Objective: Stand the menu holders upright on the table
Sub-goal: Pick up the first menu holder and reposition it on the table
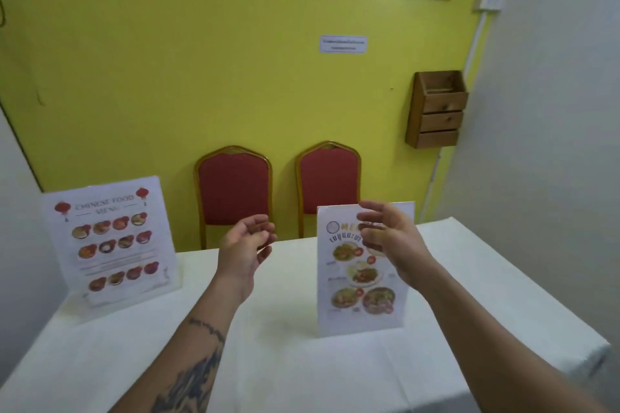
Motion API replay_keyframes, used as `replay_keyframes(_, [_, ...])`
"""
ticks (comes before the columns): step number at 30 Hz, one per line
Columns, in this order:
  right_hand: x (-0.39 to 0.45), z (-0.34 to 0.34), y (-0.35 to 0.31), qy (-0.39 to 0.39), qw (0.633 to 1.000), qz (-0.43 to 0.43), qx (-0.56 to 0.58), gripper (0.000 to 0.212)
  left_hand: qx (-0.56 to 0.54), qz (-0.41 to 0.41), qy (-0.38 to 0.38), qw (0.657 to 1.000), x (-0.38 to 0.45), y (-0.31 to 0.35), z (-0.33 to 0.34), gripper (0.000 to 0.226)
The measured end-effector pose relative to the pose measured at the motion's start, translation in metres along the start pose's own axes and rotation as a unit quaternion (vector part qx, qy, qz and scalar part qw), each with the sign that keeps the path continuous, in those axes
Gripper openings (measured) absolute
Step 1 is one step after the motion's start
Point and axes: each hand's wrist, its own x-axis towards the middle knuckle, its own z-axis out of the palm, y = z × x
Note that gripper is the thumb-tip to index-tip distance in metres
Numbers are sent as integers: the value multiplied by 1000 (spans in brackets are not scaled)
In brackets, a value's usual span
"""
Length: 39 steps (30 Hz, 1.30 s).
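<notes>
Two clear menu holders stand upright on the white table (275, 345). The Chinese food menu holder (110, 245) is at the far left, leaning slightly back. On the right stands the second menu holder (355, 285), showing dish photos. My right hand (389, 238) hovers in front of its upper part, fingers spread, gripping nothing. My left hand (246, 245) is raised over the table's middle, fingers loosely curled and apart, empty, well left of that holder.
Two red chairs (235, 188) with gold frames stand behind the table against the yellow wall. A wooden box (436, 111) hangs on the wall at the right. The table's right edge drops off near the second holder.
</notes>
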Motion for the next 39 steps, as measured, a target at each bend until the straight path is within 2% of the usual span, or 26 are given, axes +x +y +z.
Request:
replay_keyframes(4, [-2, -58, 3, 67, 998, 17, 6, 46, 15, -10, -4, 1000, -3, -17, 43, 29])
replay_keyframes(8, [9, -87, 10, 117, 992, 33, -10, 51, 41, 4, 12, 999, 4, -29, 65, 29])
replay_keyframes(13, [33, -98, 23, 119, 990, 70, -32, 61, 86, 61, 32, 994, 21, -42, 76, 29])
replay_keyframes(16, [45, -95, 31, 101, 990, 88, -36, 66, 105, 49, 24, 993, 36, -51, 76, 27])
replay_keyframes(20, [56, -86, 42, 103, 993, 58, -24, 58, 106, 18, -47, 993, 52, -62, 77, 22])
replay_keyframes(25, [66, -86, 51, 118, 992, 19, -30, 43, 82, -10, -74, 994, 70, -65, 77, 22])
replay_keyframes(32, [92, -110, 58, 146, 989, -17, 2, 37, 22, -40, -60, 997, 108, -68, 112, 27])
replay_keyframes(39, [138, -174, 55, 192, 980, -38, 24, 37, 21, -53, -80, 995, 161, -89, 194, 30])
